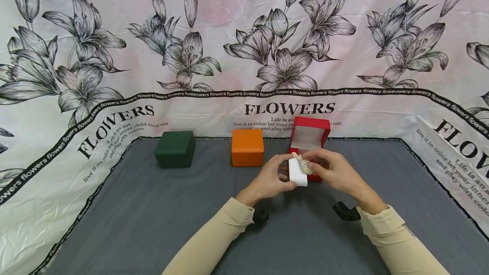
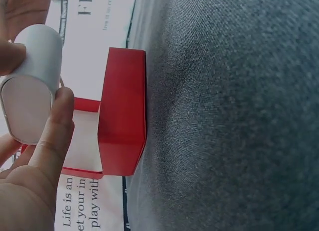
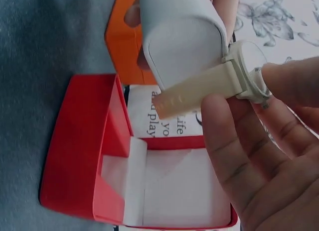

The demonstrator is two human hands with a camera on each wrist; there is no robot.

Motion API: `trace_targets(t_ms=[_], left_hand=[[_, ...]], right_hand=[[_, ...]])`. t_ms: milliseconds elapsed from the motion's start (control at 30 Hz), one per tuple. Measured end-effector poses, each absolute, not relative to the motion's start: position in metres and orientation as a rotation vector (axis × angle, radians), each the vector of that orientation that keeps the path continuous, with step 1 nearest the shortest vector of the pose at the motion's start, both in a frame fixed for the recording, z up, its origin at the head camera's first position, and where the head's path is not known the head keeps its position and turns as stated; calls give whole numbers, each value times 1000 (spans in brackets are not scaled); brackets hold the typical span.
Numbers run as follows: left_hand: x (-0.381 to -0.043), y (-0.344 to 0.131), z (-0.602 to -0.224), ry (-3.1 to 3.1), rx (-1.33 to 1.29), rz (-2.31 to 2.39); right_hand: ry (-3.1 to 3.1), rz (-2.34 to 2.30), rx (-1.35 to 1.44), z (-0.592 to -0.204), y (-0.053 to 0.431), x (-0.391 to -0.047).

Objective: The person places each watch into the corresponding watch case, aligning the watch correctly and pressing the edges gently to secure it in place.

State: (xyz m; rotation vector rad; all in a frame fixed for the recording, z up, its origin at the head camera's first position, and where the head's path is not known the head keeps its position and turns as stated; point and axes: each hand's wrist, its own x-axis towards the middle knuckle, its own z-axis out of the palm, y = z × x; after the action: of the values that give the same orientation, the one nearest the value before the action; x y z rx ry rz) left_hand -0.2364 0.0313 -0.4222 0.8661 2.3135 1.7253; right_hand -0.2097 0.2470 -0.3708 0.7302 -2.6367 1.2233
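My left hand (image 1: 269, 178) grips a white watch cushion (image 1: 296, 173) with rounded ends, thumb and fingers on its sides. In the left wrist view the cushion (image 2: 41, 54) turns one flat oval end toward the camera. With fingers and thumb, my right hand (image 1: 338, 172) holds a cream wristwatch (image 3: 245, 71). Its strap (image 3: 199, 91) hangs loose across the cushion's end in the right wrist view. Whether the strap touches the cushion is unclear. Just behind and below both hands stands a red watch box (image 1: 310, 133), its lid raised and its lining white.
A closed orange box (image 1: 247, 148) stands left of the red one, and a closed dark green box (image 1: 175, 150) farther left. All rest near the back edge of the grey tablecloth (image 1: 153, 224). A flower-printed cloth (image 1: 214, 67) hangs behind.
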Motion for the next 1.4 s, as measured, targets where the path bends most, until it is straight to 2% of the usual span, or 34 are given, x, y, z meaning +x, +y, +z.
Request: trace_targets(t_ms=[367,767,1000,1400], left_hand=[[-237,27,-426,2261,788,1861],[-238,22,-424,2243,739,2043],[-218,16,-395,2186,709,2079],[-235,19,-417,2130,689,2086]], right_hand=[[-2644,1307,678,-373,236,-207],[-2551,1038,828,-383,228,-204],[-2444,939,833,-389,223,-204],[-2320,868,825,-392,220,-204]])
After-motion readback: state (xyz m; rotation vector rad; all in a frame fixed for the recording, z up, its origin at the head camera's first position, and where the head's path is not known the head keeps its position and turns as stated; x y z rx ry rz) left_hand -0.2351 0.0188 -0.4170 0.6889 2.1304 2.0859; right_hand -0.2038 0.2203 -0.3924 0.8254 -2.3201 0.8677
